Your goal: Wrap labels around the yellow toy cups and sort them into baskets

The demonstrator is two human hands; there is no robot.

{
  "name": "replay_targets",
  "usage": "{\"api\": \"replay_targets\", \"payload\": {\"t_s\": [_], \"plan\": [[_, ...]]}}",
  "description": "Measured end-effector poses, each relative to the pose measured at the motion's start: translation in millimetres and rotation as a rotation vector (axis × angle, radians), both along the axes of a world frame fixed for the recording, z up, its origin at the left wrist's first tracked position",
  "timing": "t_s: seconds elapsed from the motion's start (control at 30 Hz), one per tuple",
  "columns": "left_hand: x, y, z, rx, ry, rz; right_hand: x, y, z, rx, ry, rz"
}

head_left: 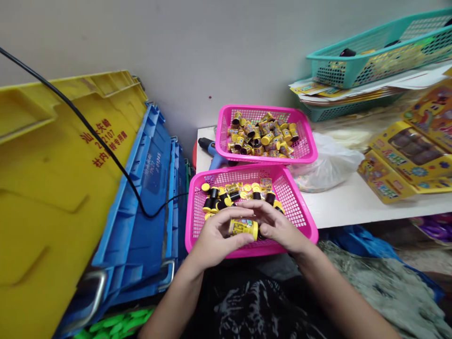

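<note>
Both my hands meet over the near pink basket. My left hand is closed around a small yellow-labelled bottle with a yellow cap, held sideways. My right hand is closed at the bottle's cap end, fingers curled over it. Under my hands the near basket holds several small dark bottles with yellow caps. Behind it, a second pink basket is filled with several yellow-labelled bottles.
Yellow crate and blue crates lean at left, with a black cable across them. On the white table: a clear plastic bag, yellow toy boxes, teal baskets, a blue tool.
</note>
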State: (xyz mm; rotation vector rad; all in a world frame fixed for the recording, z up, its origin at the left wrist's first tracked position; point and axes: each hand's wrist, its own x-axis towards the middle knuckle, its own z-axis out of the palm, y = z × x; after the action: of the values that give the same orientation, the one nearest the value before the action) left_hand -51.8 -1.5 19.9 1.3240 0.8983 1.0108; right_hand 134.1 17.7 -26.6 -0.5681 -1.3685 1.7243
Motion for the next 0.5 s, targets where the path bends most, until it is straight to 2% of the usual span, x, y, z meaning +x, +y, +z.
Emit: {"api": "replay_targets", "payload": {"t_s": [0.1, 0.2, 0.4, 0.5], "plan": [[6, 0, -2.8, -0.171, -0.108, -0.010, -4, -2, -4.0, -0.052, 0.005, 0.051], [9, -4, -4.3, -0.189, -0.105, -0.017, -9, -6, -10.5, -0.109, 0.058, 0.089], [14, -8, -7.5, -0.093, 0.132, 0.155, -22, -11, -22.8, -0.183, 0.099, -0.022], [13, 1, -9.5, 0.095, 0.303, 0.230, -27, -8, -24.1, -0.195, 0.087, -0.193]]}}
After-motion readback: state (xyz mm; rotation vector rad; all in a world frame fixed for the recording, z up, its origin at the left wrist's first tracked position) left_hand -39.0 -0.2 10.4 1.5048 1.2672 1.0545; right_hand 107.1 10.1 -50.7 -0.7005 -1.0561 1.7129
